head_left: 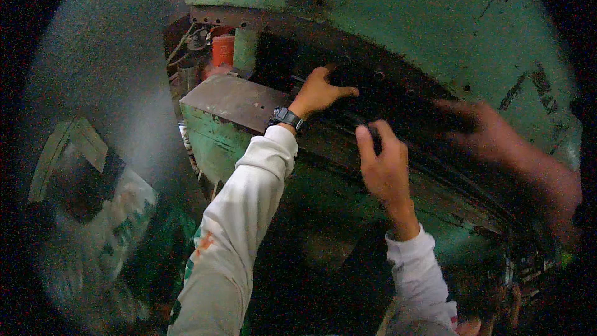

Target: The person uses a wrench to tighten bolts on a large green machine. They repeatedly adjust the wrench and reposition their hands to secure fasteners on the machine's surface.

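Note:
My left hand (318, 94), with a black watch (285, 119) on its wrist, reaches into the dark gap of a large green metal machine (398, 6). Thumb and forefinger are spread apart; the other fingertips are lost in shadow. Just in front of the long dark machine bed (429, 177), my right hand (384, 165) is closed, its thumb and fingers bent around a small dark shape too dim to name. Another person's hand and forearm (504, 143), blurred, come in from the right toward the same gap.
A worn metal plate (233, 101) tops the machine's left end. Behind it stands an orange-red container (222, 50) among cluttered cables. At the left, a grey panel (99, 62) rises over a pale, printed cloth-like thing (115, 230). Dim clutter lies at the lower right.

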Demonstrator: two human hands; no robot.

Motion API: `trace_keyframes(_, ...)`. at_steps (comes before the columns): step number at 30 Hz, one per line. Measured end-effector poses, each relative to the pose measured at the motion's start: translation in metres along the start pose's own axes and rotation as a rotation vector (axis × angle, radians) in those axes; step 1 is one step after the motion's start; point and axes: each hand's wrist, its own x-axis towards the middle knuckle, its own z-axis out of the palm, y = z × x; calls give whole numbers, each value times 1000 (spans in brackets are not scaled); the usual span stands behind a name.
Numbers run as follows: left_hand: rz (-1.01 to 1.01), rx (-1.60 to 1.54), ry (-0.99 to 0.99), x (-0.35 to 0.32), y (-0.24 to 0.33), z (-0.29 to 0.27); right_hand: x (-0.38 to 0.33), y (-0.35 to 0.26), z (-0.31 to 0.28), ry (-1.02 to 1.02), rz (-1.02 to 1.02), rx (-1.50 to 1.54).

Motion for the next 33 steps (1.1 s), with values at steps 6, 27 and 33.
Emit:
trace_keyframes(6,209,116,576,-23,-5,31,62,6,-22,79,-266,-551)
trace_keyframes(27,92,-95,422,-54,53,58,101,-25,-139,-498,-946,-1284)
trace_keyframes(33,60,-178,392,-61,65,56,117,-42,-144,-656,-794,-1252)
